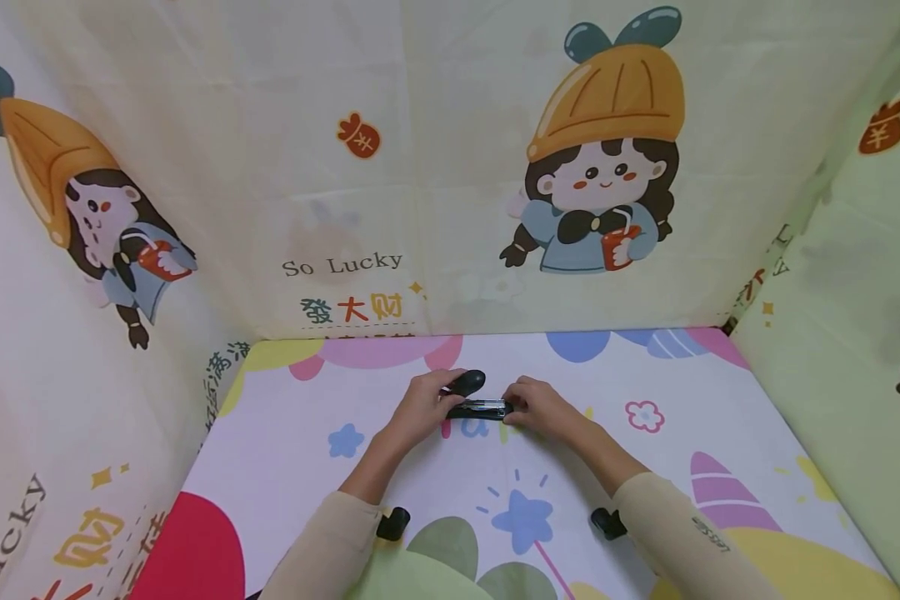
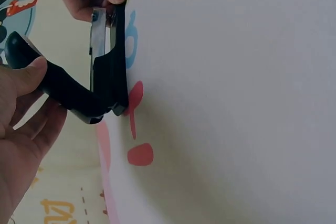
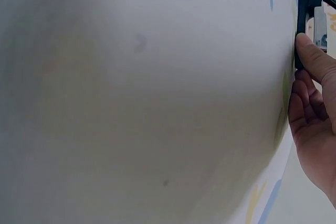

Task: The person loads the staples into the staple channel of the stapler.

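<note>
A black stapler (image 1: 483, 409) lies on the tabletop with its upper arm swung up from the base, and a metal staple channel shows along it. My left hand (image 1: 425, 406) grips the raised upper arm (image 2: 63, 85) between thumb and fingers, near its rounded end. At the other side, my right hand (image 1: 542, 406) pinches the front end of the base. Seen from the right wrist, the thumb of my right hand (image 3: 317, 100) lies over the black base (image 3: 301, 19), with the fingers curled beneath.
The tabletop cover (image 1: 285, 467) is white with printed colourful shapes. Patterned cloth walls rise at the back (image 1: 450, 192), the left (image 1: 15, 350) and the right (image 1: 832, 292). Black devices (image 1: 393, 523) sit at both wrists.
</note>
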{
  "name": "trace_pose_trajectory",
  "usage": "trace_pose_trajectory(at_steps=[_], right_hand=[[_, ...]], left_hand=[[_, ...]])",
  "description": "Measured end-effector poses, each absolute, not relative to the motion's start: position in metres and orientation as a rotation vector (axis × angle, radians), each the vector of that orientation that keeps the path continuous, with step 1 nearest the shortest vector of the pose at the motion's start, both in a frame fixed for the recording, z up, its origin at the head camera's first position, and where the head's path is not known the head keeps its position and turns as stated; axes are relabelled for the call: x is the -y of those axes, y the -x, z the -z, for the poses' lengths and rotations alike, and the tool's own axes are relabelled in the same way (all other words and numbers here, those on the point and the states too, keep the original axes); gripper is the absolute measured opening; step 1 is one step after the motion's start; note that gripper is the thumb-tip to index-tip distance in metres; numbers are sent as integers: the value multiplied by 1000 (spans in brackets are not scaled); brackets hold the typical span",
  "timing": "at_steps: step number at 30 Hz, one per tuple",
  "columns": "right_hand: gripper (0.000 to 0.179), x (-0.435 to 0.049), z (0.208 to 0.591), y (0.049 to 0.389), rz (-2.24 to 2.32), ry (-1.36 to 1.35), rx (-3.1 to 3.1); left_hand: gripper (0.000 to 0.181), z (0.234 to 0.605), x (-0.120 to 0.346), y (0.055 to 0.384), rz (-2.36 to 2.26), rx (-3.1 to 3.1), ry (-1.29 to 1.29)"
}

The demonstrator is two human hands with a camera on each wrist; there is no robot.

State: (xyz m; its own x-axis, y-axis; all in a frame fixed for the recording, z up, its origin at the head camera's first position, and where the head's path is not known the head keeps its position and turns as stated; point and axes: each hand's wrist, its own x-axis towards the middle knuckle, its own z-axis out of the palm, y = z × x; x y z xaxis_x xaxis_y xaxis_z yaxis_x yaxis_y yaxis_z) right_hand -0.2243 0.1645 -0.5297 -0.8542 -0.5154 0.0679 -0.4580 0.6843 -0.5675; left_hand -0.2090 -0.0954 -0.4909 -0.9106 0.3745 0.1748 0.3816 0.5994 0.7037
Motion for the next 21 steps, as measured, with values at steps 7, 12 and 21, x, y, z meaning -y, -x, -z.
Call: trace_pose_trajectory(at_steps=[7,12,21], right_hand=[[27,-164,530,226,890,805,-2789],[27,-162,530,224,913,803,-2796],[28,-162,531,224,915,764,-2812]], left_hand=[[39,493,86,212,1104,2815,751],[38,496,83,213,1046,2838,769],[38,497,78,214,963,2857,803]])
